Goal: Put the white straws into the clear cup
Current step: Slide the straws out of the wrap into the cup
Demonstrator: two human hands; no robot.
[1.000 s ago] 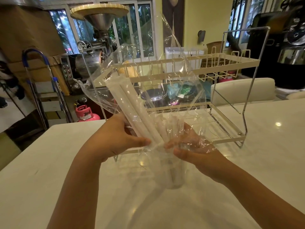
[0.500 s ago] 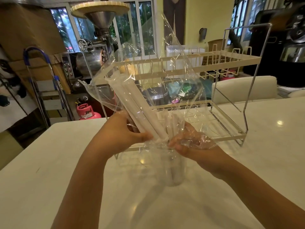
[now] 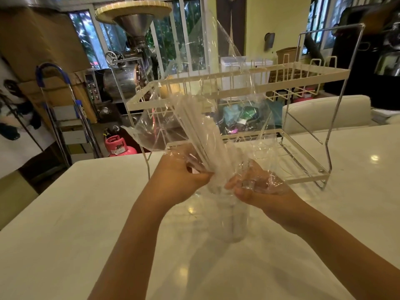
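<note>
White straws [image 3: 203,135], a bundle of them inside a crinkled clear plastic bag [image 3: 194,68], sit at the centre of the view, held above a clear cup [image 3: 232,221] that stands on a pale table [image 3: 65,213]. The bundle's long axis runs on a slant: its upper ends lean toward 11 o'clock, and its lower ends point toward 5 o'clock, down at the cup's mouth.

The left hand [image 3: 179,180] is closed, thumb pressed against fingers, pinching bag and straws together near their lower end. The right hand [image 3: 257,187], at 3 o'clock from that pinch, is curled shut on loose bag film gathered just above the cup's rim.

The task looks partly done at most. A few pale upright shapes show inside the cup and may be straws already dropped in, but the glare and film make that uncertain. Most of the bundle is above the rim, in the bag, and has yet to slide down.

A white two-tier wire dish rack [image 3: 303,72] stands on the table behind the hands, toward 1 o'clock.
</note>
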